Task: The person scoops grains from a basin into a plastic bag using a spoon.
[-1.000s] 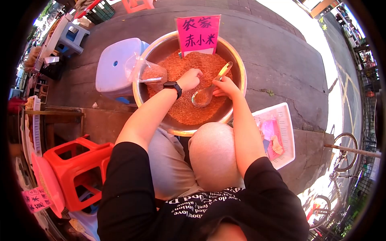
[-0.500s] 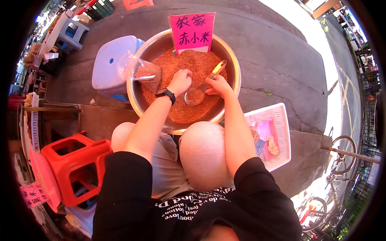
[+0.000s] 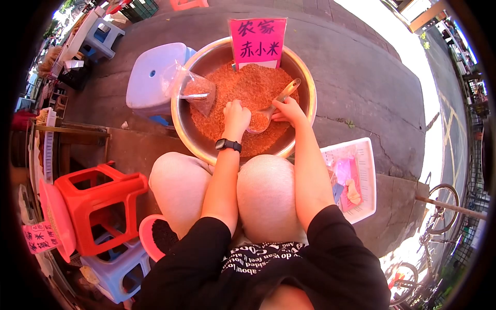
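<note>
A wide metal basin (image 3: 312, 88) holds a heap of reddish grain (image 3: 248, 85). My right hand (image 3: 290, 112) grips a ladle (image 3: 261, 122) near its neck; the yellowish handle points up and away, and the bowl rests in the grain. Beside the bowl, on its left, my left hand (image 3: 236, 116) is curled closed just over the grain. Whatever its fingers may hold is hidden. A clear plastic bag (image 3: 199, 93) with some grain in it leans at the basin's left side. Behind the heap stands a pink handwritten sign (image 3: 257, 44).
A pale blue stool (image 3: 152, 77) stands left of the basin. At right is a white plastic basket (image 3: 367, 181) with bags and papers. Red stool (image 3: 101, 206) and a pink bowl of dark grains (image 3: 150, 240) are at lower left. Bicycles (image 3: 436, 227) stand at far right.
My left hand has shifted toward the ladle's bowl, its forearm now more upright. My right hand stays on the ladle. The view has moved slightly, bringing the pink bowl into sight.
</note>
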{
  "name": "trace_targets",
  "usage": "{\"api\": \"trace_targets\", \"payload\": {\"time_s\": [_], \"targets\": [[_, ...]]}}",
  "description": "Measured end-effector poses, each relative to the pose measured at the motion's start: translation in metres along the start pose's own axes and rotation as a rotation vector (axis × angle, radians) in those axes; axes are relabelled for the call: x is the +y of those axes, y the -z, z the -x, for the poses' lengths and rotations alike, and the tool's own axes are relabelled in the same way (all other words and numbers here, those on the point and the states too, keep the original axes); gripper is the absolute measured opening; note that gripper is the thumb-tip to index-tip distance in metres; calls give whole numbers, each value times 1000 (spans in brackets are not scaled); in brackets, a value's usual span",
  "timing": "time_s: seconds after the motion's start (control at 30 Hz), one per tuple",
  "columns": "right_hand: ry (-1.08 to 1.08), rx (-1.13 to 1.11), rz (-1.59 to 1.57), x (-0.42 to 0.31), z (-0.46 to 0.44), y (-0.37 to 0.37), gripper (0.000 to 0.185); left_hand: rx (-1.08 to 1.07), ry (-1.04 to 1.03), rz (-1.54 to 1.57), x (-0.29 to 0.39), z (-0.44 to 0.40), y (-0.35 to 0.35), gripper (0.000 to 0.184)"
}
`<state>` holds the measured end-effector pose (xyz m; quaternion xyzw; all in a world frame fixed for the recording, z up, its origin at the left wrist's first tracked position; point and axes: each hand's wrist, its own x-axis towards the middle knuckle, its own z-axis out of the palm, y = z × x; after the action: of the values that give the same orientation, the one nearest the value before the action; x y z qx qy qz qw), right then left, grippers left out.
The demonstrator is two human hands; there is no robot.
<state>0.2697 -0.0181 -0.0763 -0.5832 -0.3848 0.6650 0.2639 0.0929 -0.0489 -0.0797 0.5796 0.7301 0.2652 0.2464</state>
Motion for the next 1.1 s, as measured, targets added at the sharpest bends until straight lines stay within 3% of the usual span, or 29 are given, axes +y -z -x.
{"api": "trace_targets", "payload": {"time_s": [0.17, 0.27, 0.37, 0.47, 0.57, 0.67, 0.77, 0.87, 0.97, 1.07, 1.1], "targets": [[-44, -51, 31, -3, 5, 0, 24, 77, -131, 37, -8, -11, -24, 29], [-74, -79, 40, -1, 3, -1, 24, -237, -80, 55, -2, -17, -12, 25], [-100, -61, 39, 0, 3, -2, 24, -356, 47, 439, 2, -15, -14, 25], [-117, -65, 38, -3, 4, -2, 24, 257, -301, 275, 3, -16, -27, 28], [-127, -63, 23, -3, 4, -2, 25, -106, -243, 101, -7, -18, -30, 29], [-126, -64, 22, -2, 4, -2, 25, -393, 24, 501, 2, -22, -23, 28], [-126, -56, 25, -2, 5, -1, 24, 216, -362, 276, 19, -20, -19, 32], [-124, -64, 25, 0, 3, -1, 24, 119, -301, 26, 1, -22, -34, 33], [-126, -64, 31, 1, 1, 0, 24, -465, 6, 299, 14, -20, -10, 30], [-121, -64, 32, -1, 4, -1, 24, -212, -46, 164, 32, -13, 3, 29], [-120, -70, 29, -2, 4, 0, 24, -29, -108, 161, 29, -12, -2, 30]]}}
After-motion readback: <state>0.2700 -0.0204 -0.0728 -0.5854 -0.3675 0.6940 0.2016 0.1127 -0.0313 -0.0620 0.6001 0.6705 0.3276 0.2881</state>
